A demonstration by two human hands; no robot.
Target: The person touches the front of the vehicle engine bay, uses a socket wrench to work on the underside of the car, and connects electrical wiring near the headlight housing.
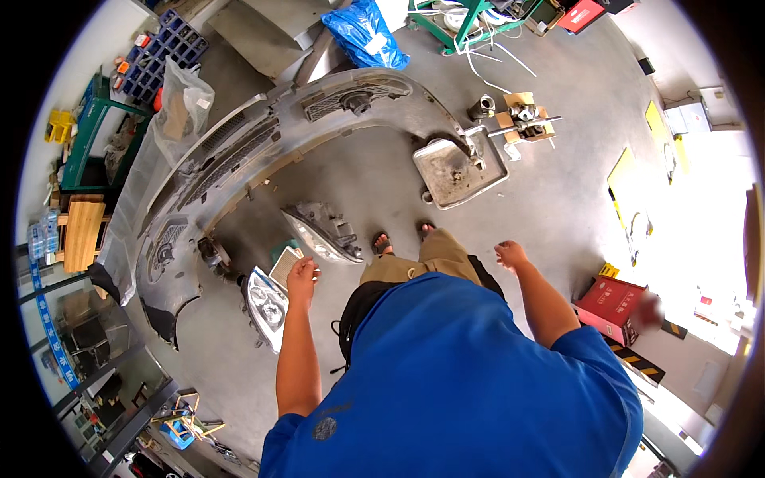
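Over the floor at my left hangs my left hand (303,279), its fingers loosely bent and a little apart, with nothing seen in them. Below it lies a clear-lensed car headlight (268,307), beside a flat framed panel like a filter (284,265). Another headlight (323,231) rests on the floor farther ahead, left of my feet. My right hand (511,255) is held out at my right side. Its fingers are slack and half curled, and no object shows in it. Neither hand touches anything that I can see.
A large curved car bumper (227,159) lies across the floor ahead and left. A dirty metal tray (458,191) and a cardboard box of metal parts (518,131) are ahead right. A red box (610,307) stands right; green-framed shelving (88,143) stands left.
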